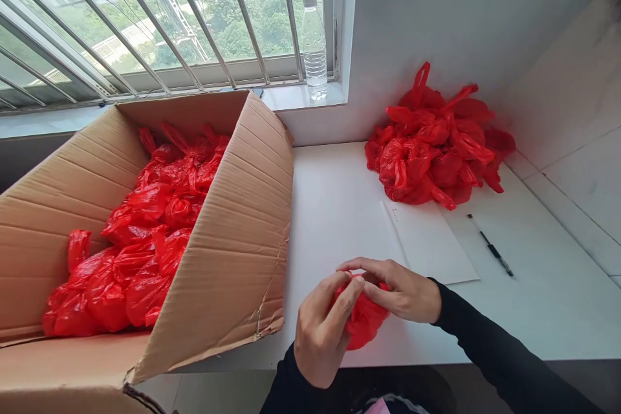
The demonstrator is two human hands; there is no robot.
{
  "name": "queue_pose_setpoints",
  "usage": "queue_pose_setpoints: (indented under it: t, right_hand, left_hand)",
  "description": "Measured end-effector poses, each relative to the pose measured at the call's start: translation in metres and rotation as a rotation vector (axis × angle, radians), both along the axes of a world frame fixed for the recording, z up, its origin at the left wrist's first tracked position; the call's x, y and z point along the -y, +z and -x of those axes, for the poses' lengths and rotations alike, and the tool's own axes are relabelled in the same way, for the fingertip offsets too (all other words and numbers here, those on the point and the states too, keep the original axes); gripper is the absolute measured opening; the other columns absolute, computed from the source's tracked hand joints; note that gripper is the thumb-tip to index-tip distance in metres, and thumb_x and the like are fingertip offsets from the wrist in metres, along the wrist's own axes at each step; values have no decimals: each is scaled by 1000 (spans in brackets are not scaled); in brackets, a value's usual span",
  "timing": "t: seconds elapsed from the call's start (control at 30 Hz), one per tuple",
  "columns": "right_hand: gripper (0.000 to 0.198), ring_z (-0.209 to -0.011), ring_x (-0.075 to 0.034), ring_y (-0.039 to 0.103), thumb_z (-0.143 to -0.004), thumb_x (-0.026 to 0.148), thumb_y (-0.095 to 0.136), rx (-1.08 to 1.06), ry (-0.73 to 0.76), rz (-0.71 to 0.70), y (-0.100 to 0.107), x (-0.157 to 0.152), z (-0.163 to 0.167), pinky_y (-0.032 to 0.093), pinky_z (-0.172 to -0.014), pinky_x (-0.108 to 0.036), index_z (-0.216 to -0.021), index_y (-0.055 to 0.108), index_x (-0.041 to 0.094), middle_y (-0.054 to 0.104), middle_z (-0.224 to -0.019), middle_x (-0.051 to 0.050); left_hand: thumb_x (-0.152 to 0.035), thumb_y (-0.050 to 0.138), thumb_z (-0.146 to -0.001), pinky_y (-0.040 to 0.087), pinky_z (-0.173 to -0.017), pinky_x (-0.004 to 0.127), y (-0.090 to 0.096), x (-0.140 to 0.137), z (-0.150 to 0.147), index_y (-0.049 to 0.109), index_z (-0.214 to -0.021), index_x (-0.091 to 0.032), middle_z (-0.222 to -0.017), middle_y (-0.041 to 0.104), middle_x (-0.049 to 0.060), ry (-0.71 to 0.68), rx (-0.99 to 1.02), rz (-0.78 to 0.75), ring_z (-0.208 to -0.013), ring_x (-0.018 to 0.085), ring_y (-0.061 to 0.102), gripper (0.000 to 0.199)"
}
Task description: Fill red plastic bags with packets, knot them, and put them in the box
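Note:
Near the front edge of the white table, a small red plastic bag [365, 322] is between my two hands. My left hand [320, 330] pinches the top of the bag from the left side. From the right, my right hand [402, 290] has its thumb and fingers closed on the bag's upper part. The fingertips of both hands almost meet at the top, and they cover the part they grip. What is inside the bag cannot be seen.
At left, an open cardboard box [242, 239] holds several knotted red bags [145, 246]. A pile of red bags [436, 142] lies at the back right. Paper [436, 249] and a pen [491, 246] lie on the table [334, 207]. A water bottle [314, 48] stands on the windowsill.

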State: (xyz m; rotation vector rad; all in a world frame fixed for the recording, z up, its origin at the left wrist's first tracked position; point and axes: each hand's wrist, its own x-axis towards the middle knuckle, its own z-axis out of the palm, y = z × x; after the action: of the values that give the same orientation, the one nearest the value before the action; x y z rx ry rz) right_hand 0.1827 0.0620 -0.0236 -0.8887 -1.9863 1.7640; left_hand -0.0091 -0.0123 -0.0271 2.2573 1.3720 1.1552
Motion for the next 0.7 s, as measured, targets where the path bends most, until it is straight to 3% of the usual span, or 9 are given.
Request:
queue_pose_setpoints:
  t: [0.1, 0.2, 0.37, 0.47, 0.57, 0.63, 0.7]
  right_hand:
    - [24, -74, -13, 51, -100, 39, 46, -29, -95, -47, 2, -1, 3, 43, -70, -29, -96, 59, 19, 60, -84, 0]
    - [21, -81, -15, 55, -100, 38, 46, -1, -245, -119, 2, -1, -3, 45, -77, -30, -92, 55, 20, 60, -86, 0]
    - [21, -80, -18, 62, -99, 41, 45, 293, -523, -173, -30, 0, -39, 36, -56, -28, -91, 53, 23, 65, -84, -1]
    - [21, -83, -19, 64, -99, 43, 44, 370, -655, -159, -47, 11, -49, 42, -58, -29, -95, 52, 24, 67, -92, -3]
    - [22, -109, -20, 63, -102, 41, 39, 242, -702, -213, -51, 37, -31, 53, -81, -34, -114, 49, 27, 64, -124, -5]
    - [27, -130, -20, 52, -103, 36, 38, 168, -635, -341, -55, 59, -11, 48, -105, -39, -128, 44, 29, 53, -143, -4]
    - [32, -141, -21, 41, -103, 29, 37, 157, -496, -513, -67, 78, 5, 43, -113, -44, -135, 42, 28, 46, -151, -5]
  left_hand:
    - [0, 51, -92, 51, -98, 39, 0, -1, 2, 46, -146, -26, -139, 53, 15, 24, -137, 14, -125, 24, 54, 60]
    - [-12, 50, -97, 40, -112, 50, -5, 7, 6, 32, -154, -23, -155, 39, 16, 25, -212, 44, -143, 30, 36, 61]
    - [-14, 33, -102, 34, -118, 46, -46, 50, 23, 31, -156, -21, -154, 44, 10, 196, -208, 125, -146, 26, 34, 54]
    - [-15, 32, -102, 38, -115, 43, -63, 70, 24, 29, -156, -22, -157, 40, 9, 290, -187, 167, -148, 26, 31, 55]
    - [-18, 34, -101, 33, -117, 50, -62, 71, 7, 28, -156, -21, -163, 29, 11, 278, -218, 144, -151, 32, 23, 56]
    - [-22, 36, -100, 27, -119, 52, -62, 65, -7, 31, -156, -18, -162, 31, 11, 213, -310, 107, -151, 33, 22, 56]
    - [-23, 38, -98, 25, -120, 46, -67, 59, -18, 36, -153, -16, -159, 39, 9, 187, -406, 81, -149, 29, 28, 56]
